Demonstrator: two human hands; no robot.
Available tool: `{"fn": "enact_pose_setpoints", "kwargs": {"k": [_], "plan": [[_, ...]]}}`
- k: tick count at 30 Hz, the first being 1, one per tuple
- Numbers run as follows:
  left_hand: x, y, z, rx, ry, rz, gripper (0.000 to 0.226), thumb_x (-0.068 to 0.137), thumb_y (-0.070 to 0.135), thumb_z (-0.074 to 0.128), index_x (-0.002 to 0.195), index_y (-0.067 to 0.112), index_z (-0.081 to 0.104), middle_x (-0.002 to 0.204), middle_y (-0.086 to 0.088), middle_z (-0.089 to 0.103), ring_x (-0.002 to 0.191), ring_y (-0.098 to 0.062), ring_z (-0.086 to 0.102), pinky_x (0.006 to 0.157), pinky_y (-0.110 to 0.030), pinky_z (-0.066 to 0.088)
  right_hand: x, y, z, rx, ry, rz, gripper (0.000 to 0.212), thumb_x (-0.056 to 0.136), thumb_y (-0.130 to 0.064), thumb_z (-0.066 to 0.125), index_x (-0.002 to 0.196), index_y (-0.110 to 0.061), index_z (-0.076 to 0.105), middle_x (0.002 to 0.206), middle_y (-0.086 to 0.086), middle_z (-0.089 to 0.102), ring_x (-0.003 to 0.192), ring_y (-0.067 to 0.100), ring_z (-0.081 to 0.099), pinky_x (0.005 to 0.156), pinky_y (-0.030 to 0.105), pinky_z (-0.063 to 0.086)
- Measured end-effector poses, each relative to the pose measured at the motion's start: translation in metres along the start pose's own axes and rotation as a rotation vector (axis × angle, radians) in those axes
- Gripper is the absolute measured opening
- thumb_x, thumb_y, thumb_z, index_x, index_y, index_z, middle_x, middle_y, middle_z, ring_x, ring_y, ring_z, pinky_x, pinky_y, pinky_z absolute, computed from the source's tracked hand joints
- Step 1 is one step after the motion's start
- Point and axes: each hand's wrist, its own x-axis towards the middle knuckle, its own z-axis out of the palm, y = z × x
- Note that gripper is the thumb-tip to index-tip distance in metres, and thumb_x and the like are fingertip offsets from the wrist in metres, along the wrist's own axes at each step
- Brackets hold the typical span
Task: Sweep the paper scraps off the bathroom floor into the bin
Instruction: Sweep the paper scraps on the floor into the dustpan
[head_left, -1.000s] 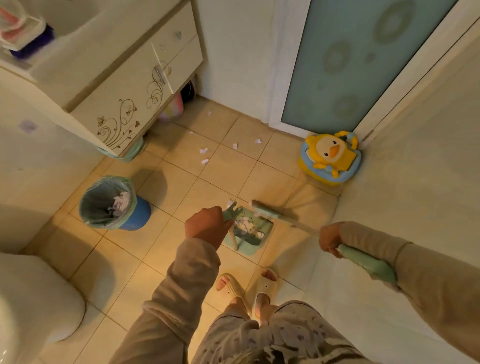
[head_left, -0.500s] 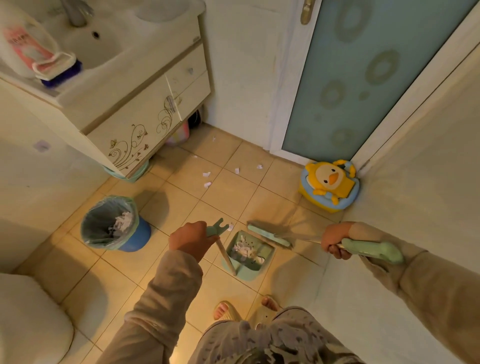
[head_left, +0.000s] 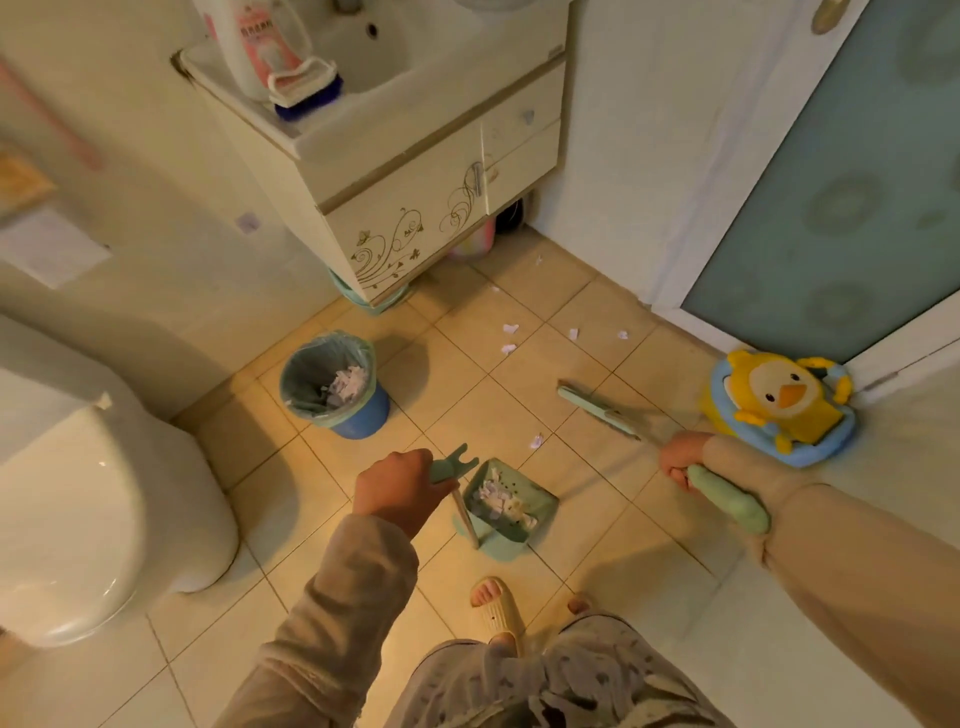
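Standing at the far left, the white toilet (head_left: 93, 499) fills that edge of the tiled floor (head_left: 291, 499), with its lid down. Just right of it and nearer the vanity sits the blue bin (head_left: 337, 387), lined with a grey bag and already holding a heap of torn paper. Behind the bin the sink cabinet (head_left: 415, 208) shows its scroll pattern, with a white bottle (head_left: 260, 47) and a blue-bristled brush (head_left: 306, 91) on the basin edge above.

Lower and toward the middle, the left hand (head_left: 397, 491) is curled tight around the forked green top of the dustpan handle. The dustpan (head_left: 506, 512) hangs or rests just right of that hand, tilted back, with white scraps gathered inside; whether its base touches the tile is hard to tell. A slippered foot (head_left: 496, 610) stands below it.

One paper scrap (head_left: 536, 441) lies on the floor just beyond the dustpan, and several more scraps (head_left: 511, 338) are scattered farther off near the door frame. The green broom (head_left: 597, 408) head lies low over the tiles between those two groups. The right hand (head_left: 683, 462) is wrapped firmly around its pale green grip. Beyond that wrist a yellow duck potty seat (head_left: 779, 402) leans in the corner by the frosted door (head_left: 852, 182)
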Motion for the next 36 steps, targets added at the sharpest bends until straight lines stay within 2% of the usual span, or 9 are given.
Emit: {"fn": "enact_pose_setpoints", "kwargs": {"k": [4,7,10,11,13,16,21,30,36], "plan": [[0.003,-0.011,-0.001,-0.001,-0.015,-0.009,0.037,0.086,0.052,0.052,0.102,0.02,0.062,0.097,-0.004,0.069,0.089,-0.024,0.063,0.075,-0.03,0.049,0.002,-0.028,0.019,-0.384,0.038,0.011,0.043,0.093,-0.005,0.035,0.051,-0.01,0.037,0.013,-0.006,0.035,0.039,0.012,0.045,0.045,0.019,0.033],[0.007,-0.013,-0.001,-0.023,-0.038,-0.015,0.037,0.088,0.05,0.051,0.104,0.019,0.062,0.099,-0.004,0.069,0.09,-0.023,0.063,0.079,-0.031,0.05,0.006,-0.019,0.038,-0.41,-0.044,0.059,0.041,0.094,-0.007,0.034,0.053,-0.011,0.036,0.015,-0.006,0.037,0.052,0.013,0.036,0.047,0.018,0.034],[0.011,-0.014,0.0,-0.006,-0.02,-0.009,0.036,0.088,0.05,0.05,0.103,0.019,0.062,0.099,-0.004,0.069,0.09,-0.024,0.063,0.076,-0.031,0.049,0.001,-0.008,0.05,-0.235,-0.074,-0.048,0.032,0.089,-0.001,0.044,0.059,-0.014,0.043,0.036,-0.007,0.051,0.053,0.01,0.039,0.044,0.011,0.038],[0.011,-0.013,0.0,0.003,-0.012,-0.001,0.036,0.088,0.049,0.049,0.103,0.019,0.062,0.099,-0.005,0.069,0.09,-0.024,0.063,0.076,-0.031,0.049,0.003,-0.005,0.054,-0.343,-0.095,-0.008,0.033,0.089,-0.001,0.045,0.059,-0.014,0.044,0.042,-0.004,0.052,0.052,0.011,0.041,0.048,0.014,0.04],[0.013,-0.012,0.001,0.014,-0.002,0.016,0.036,0.089,0.049,0.049,0.103,0.019,0.062,0.098,-0.005,0.069,0.089,-0.024,0.064,0.077,-0.032,0.05,0.001,0.0,0.061,-0.614,-0.103,0.081,0.036,0.089,-0.005,0.043,0.054,-0.011,0.044,0.027,-0.002,0.048,0.043,0.016,0.044,0.052,0.02,0.038],[0.014,-0.012,0.003,0.026,0.011,0.027,0.036,0.088,0.05,0.05,0.103,0.02,0.062,0.097,-0.003,0.069,0.088,-0.022,0.064,0.078,-0.032,0.051,0.004,0.006,0.062,-0.639,-0.212,0.134,0.031,0.084,-0.004,0.038,0.053,-0.008,0.044,0.018,-0.004,0.038,0.038,0.016,0.04,0.044,0.019,0.034],[0.019,-0.013,0.003,0.042,0.031,0.042,0.037,0.087,0.051,0.051,0.105,0.02,0.062,0.098,-0.003,0.069,0.089,-0.022,0.065,0.078,-0.032,0.052,0.003,0.024,0.053,-0.123,-0.287,0.204,0.023,0.081,-0.003,0.034,0.06,-0.012,0.032,0.027,-0.003,0.041,0.021,0.007,0.04,0.034,0.007,0.033],[0.012,-0.02,0.006,-0.007,0.038,0.049,0.037,0.087,0.051,0.051,0.103,0.019,0.062,0.096,-0.005,0.069,0.087,-0.025,0.064,0.076,-0.032,0.052,-0.003,0.049,0.048,0.209,-0.256,0.161,0.059,0.091,-0.003,0.039,0.033,-0.013,0.042,0.027,-0.002,0.039,0.021,0.007,0.038,0.031,0.007,0.03],[0.011,-0.023,0.009,-0.046,0.055,0.046,0.037,0.087,0.051,0.051,0.1,0.018,0.062,0.092,-0.006,0.069,0.084,-0.026,0.064,0.077,-0.034,0.055,-0.002,0.068,0.075,0.363,-0.145,0.163,0.042,0.091,0.002,0.038,0.052,-0.012,0.033,0.027,-0.003,0.038,0.02,0.005,0.038,0.032,0.007,0.029]]}}
